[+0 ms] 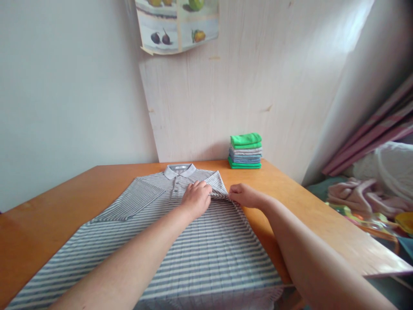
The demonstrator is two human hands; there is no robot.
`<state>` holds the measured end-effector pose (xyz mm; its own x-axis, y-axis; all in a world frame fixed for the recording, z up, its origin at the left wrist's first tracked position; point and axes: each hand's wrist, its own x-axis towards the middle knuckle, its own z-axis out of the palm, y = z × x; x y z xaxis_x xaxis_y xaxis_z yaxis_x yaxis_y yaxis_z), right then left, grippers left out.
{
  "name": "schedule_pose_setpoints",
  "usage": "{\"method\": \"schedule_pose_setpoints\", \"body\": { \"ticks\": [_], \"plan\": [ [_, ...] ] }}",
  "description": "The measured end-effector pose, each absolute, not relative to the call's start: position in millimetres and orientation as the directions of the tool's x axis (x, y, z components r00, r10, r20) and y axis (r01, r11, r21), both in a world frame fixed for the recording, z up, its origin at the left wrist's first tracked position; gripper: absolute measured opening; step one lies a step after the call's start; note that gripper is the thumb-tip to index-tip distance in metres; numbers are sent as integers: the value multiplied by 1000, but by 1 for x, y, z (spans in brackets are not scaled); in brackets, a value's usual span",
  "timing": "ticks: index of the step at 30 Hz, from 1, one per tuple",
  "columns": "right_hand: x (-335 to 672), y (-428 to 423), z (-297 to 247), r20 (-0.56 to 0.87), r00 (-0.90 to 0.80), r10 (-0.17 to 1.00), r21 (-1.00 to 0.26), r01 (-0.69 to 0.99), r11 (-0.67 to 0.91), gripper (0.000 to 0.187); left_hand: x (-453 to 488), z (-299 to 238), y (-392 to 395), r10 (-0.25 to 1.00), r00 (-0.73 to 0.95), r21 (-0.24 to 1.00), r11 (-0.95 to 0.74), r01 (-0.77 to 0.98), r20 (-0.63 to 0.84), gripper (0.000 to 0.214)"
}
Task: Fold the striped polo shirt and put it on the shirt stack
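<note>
striped shirt [206, 245]: lower centre of frame
left hand [196, 199]: pinching sleeve [218, 181], frame centre
right hand [241, 194]: apparently pinching sleeve edge, right of centre

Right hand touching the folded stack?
Apart. The head view shows bare orange tabletop between the right hand and the folded stack; that hand is at the edge of the striped shirt.

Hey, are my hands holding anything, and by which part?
The striped shirt: your left hand and right hand grip the sleeve on your right, along its lower edge, one near each end.
</note>
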<state>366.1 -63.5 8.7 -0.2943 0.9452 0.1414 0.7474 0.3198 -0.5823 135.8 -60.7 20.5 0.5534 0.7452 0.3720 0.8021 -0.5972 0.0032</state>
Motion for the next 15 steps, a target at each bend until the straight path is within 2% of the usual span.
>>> {"method": "schedule_pose_setpoints", "body": {
  "ticks": [6,11,15],
  "plan": [
    [356,-72,17,156,-317,936,-471,809,352,33,131,28,-53,702,584,-21,-632,775,408,15],
    [354,-71,13,187,-400,897,-343,829,441,12,130,36,-55,691,612,-43,-649,760,385,20],
    [355,-70,12,195,-393,898,-353,827,438,14,129,36,-57,668,639,-69,-669,740,381,24]
  ]
}}
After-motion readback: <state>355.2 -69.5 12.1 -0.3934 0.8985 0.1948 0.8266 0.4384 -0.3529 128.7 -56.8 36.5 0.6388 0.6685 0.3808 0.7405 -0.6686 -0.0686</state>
